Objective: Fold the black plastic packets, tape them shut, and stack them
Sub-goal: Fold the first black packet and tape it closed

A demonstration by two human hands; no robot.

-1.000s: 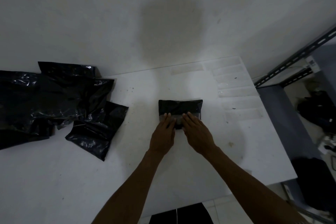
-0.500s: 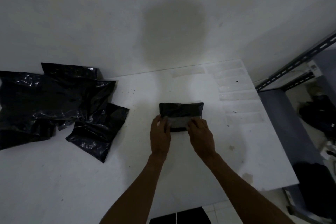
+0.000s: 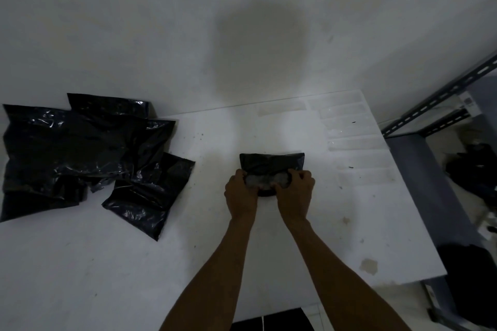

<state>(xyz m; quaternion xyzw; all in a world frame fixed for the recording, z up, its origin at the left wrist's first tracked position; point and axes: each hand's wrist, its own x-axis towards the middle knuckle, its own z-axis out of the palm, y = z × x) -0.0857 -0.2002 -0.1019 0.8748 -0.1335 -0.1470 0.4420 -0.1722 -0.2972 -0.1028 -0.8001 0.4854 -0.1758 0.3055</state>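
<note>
From the head view, the white bench (image 3: 269, 250) runs back to a pale wall (image 3: 161, 21) and meets it in a thin straight line. Its right edge slants down to the near right corner, just beside a grey metal rack (image 3: 435, 105) of slotted angle bars. Bare benchtop lies open below the arms. It also lies open to their left as far as the heap and to their right out to the edge.

The loose packets (image 3: 80, 153) are heaped at the far left, well apart from the hands. They are glossy, crinkled black plastic, overlapping one another, with one corner jutting toward the near side. Along the far right of the bench lie clear tape strips (image 3: 349, 126), flat and in a column, faint against the white. The top is speckled and has a brownish stain (image 3: 369, 266) near the right corner.

The folded packet (image 3: 271, 164) sits at mid-bench. It is a small dark rectangle, straight along its far edge and bunched along its near one. A greyish, shiny strip of tape (image 3: 266, 180) lies across its near part. The left hand (image 3: 240, 195) grips the near left corner with curled fingers. The right hand (image 3: 295, 193) grips the near right corner the same way, thumb and fingers bent onto the plastic. The hands are close but apart. I cannot tell whether the near edge is raised off the bench.
</note>
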